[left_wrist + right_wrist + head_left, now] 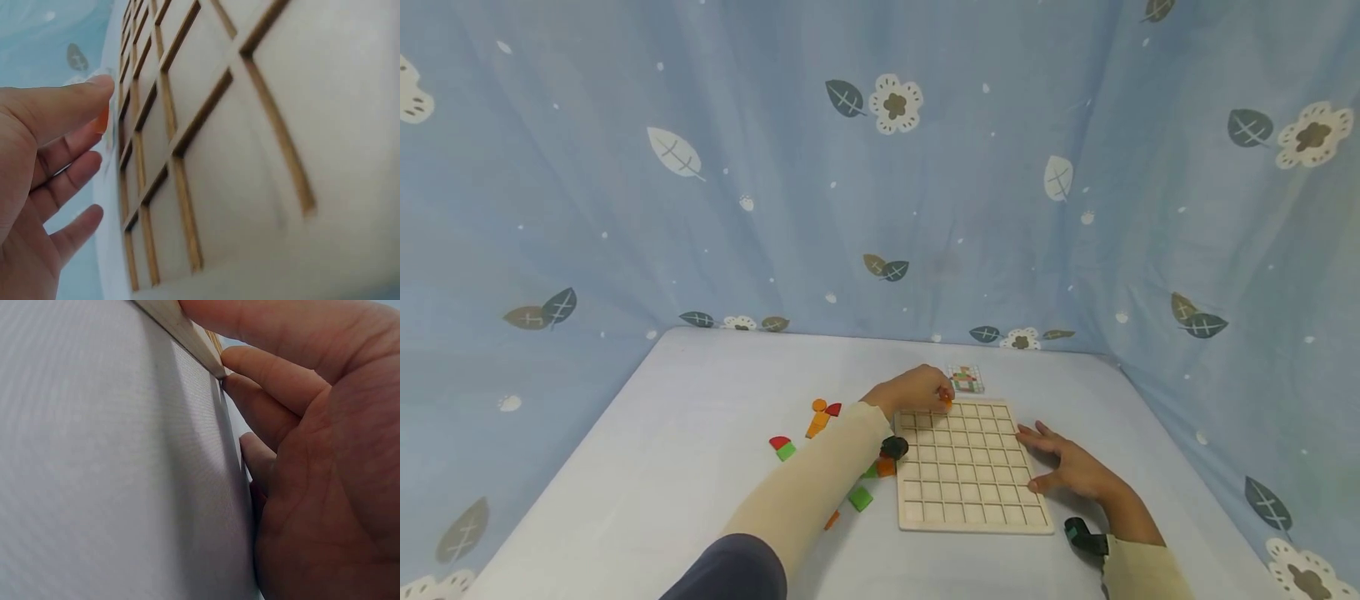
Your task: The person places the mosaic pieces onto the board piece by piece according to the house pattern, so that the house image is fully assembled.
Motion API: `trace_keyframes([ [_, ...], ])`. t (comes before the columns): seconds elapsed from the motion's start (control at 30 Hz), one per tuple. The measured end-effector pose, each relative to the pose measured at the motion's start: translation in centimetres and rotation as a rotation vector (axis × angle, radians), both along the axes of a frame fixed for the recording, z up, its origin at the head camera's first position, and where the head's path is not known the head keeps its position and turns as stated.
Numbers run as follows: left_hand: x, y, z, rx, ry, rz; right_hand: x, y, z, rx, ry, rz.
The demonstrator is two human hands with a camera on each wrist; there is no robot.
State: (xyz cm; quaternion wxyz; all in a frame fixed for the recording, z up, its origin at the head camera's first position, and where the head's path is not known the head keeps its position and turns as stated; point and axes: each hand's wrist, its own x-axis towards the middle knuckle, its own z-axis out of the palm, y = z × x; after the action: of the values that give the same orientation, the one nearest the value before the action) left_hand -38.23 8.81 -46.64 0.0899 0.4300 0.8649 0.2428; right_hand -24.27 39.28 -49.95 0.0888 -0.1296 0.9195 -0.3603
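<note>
White bench (685, 433), toward far edge: orange block (946, 403) pinched by left hand (917, 390) at grid board (966, 472), whose side is touched by spread right hand (1070, 468).

Head camera looks forward-down; close-up wrist cameras share the board (967, 473).

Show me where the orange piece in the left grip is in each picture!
Head: the orange piece is right of centre, below the middle, in the left grip near the far edge of the wooden grid board.
Left wrist: left of centre, a bit above the middle, partly covered.
Right wrist: it isn't in this one.
Shared landmark: the wooden grid board; the right wrist view shows its edge at the top.
</note>
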Motion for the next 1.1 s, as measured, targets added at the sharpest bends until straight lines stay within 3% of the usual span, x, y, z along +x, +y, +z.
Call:
trace_keyframes([
  [0.47,0.1,3.9,-1.1,0.032,0.053,0.014,-0.2,0.3,-0.3,-0.016,-0.014,-0.010],
  [0.77,0.1,4.3,-1.4,0.004,0.062,0.008,-0.1,0.0,0.0,0.002,-0.015,-0.027],
  [1.1,-0.1,4.6,-1.6,0.034,0.059,-0.002,-0.1,0.2,0.1,-0.021,-0.026,-0.026],
])
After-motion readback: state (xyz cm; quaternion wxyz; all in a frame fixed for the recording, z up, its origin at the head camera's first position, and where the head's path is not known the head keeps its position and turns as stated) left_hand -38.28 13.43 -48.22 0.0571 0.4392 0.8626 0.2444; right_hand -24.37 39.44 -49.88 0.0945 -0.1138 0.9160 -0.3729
